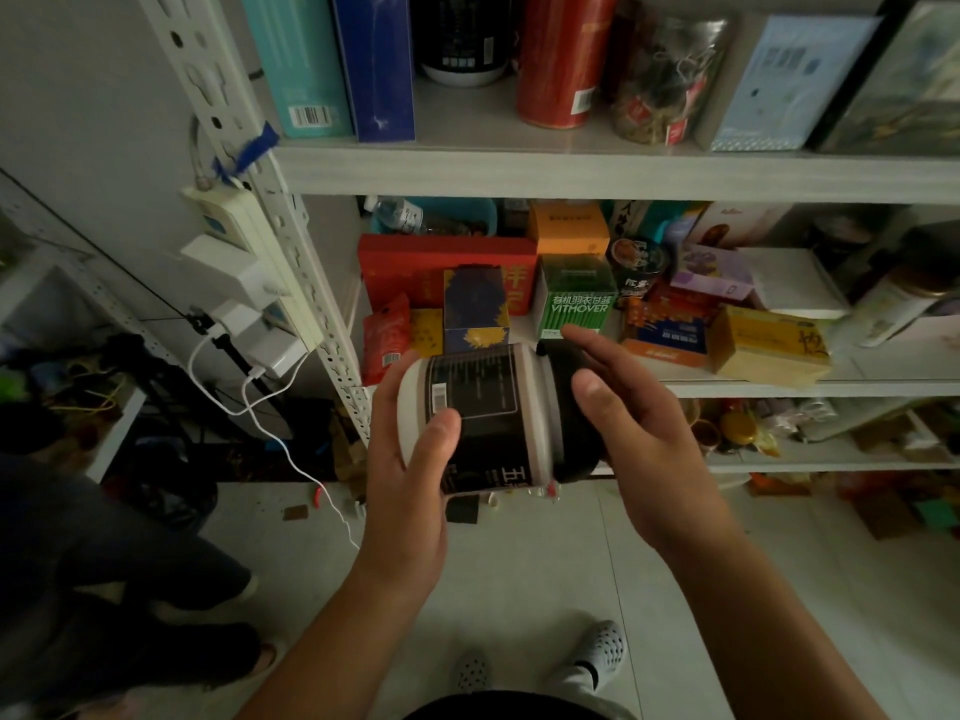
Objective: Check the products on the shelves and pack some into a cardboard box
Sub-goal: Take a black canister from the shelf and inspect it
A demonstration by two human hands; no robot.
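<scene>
A white jar [483, 402] with a black label, a barcode and a black lid lies on its side in front of me, lid to the right. My left hand [410, 491] grips its white base end from below, thumb curled over the label. My right hand [634, 433] cups the black lid end, fingers behind it and thumb in front. The jar is held at the height of the middle shelf [779, 389]. No cardboard box is in view.
The upper shelf [571, 168] carries tall boxes, a red can [561, 59] and a black-and-white jar. The middle shelf is crowded with small boxes, among them a green box [574, 298]. A power strip [244, 252] with chargers hangs on the left upright. Another person's legs are at lower left.
</scene>
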